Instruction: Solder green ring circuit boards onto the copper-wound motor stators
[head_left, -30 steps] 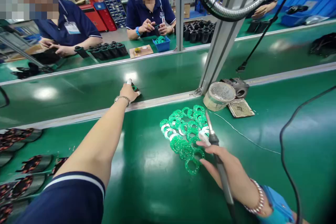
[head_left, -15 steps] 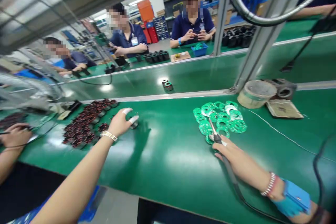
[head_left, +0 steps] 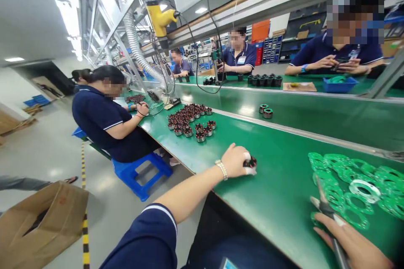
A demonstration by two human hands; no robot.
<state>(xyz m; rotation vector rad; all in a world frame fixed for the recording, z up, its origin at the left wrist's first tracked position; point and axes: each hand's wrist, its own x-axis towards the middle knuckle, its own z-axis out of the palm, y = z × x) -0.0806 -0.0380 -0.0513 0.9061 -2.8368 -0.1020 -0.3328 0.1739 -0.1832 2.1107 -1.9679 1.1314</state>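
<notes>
Fingers of my left hand (head_left: pixel 235 162) are closed around one dark coil core (head_left: pixel 251 162), at the green bench (head_left: pixel 271 201).
Those of my right hand (head_left: pixel 350 233) hold a soldering iron (head_left: pixel 326 209); green ring boards (head_left: pixel 334 198) lie just beyond and beside them. More coil cores (head_left: pixel 186 115) are grouped well beyond my left fingers.

Free bench (head_left: pixel 277 176) between left hand (head_left: pixel 235 161) and green rings (head_left: pixel 347 174); soldering iron (head_left: pixel 326 208) obstructs rings' edge.

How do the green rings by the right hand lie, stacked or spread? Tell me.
Spread: the green rings overlap loosely across the bench by the right hand, many with their centre holes showing.
</notes>
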